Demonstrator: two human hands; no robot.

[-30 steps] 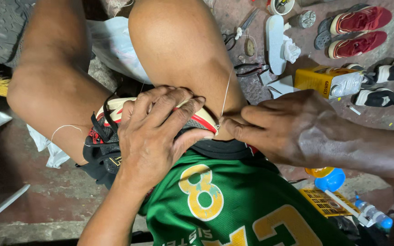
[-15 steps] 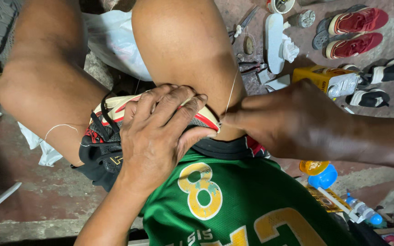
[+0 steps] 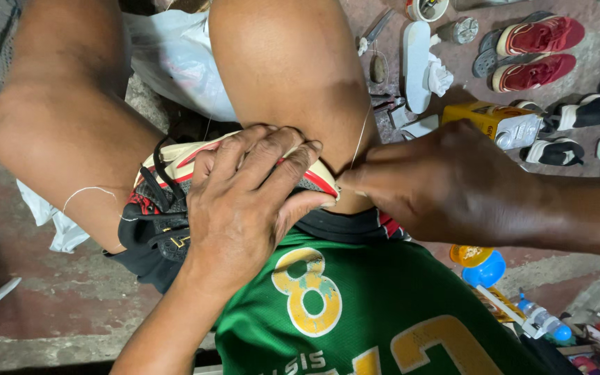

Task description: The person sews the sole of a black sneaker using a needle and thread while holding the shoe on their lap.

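A red, black and cream sports shoe (image 3: 164, 198) lies clamped between my bare knees, sole edge up. My left hand (image 3: 244, 201) lies flat over the shoe and grips it, fingers spread across the upper. My right hand (image 3: 446, 184) comes in from the right, fingertips pinched at the shoe's end on a thin white thread (image 3: 360, 139) that runs up across my right knee. Any needle is hidden by the fingers. A loose loop of thread (image 3: 85, 191) rests on my left leg.
On the ground at upper right lie red slippers (image 3: 536, 45), black-and-white sandals (image 3: 571, 132), a white sole (image 3: 417, 66), a yellow glue can (image 3: 501, 125) and scissors (image 3: 376, 31). A white plastic bag (image 3: 175, 62) sits between my legs. A blue-and-orange tub (image 3: 480, 264) stands lower right.
My right hand has slid a little to the left along the shoe's end, keeping the thread taut. My left hand stays pressed on the shoe. The view has shifted slightly.
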